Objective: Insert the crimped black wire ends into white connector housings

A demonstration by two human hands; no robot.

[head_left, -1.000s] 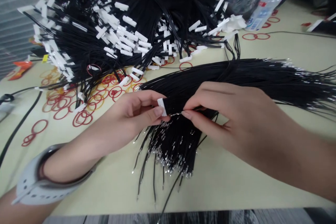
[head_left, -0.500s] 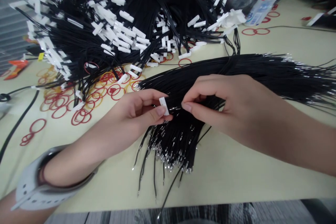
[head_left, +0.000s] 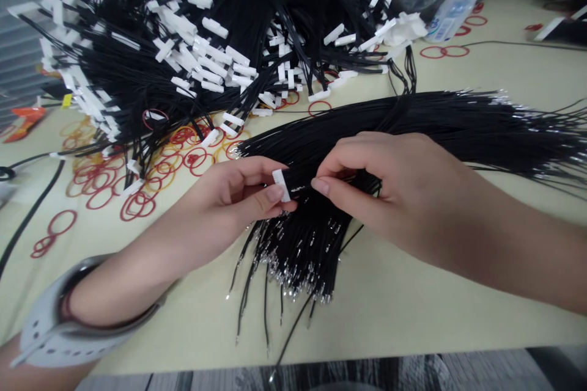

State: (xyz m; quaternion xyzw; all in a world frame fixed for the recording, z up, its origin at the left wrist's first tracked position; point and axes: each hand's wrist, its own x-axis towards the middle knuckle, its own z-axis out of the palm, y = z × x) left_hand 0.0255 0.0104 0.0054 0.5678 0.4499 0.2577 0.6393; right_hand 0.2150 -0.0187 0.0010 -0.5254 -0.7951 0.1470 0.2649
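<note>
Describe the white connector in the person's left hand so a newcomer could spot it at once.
On the pale table, below a big heap of black wires, a fanned black wire bundle runs toward the person's hands. The left hand pinches a small white connector at the bundle's left end. Unlike the connectors in the heap, it is held in a hand.

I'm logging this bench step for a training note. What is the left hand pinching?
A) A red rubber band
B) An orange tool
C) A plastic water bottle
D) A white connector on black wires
D: the left hand grips the white plastic connector on the black wires between thumb and fingers.
</note>
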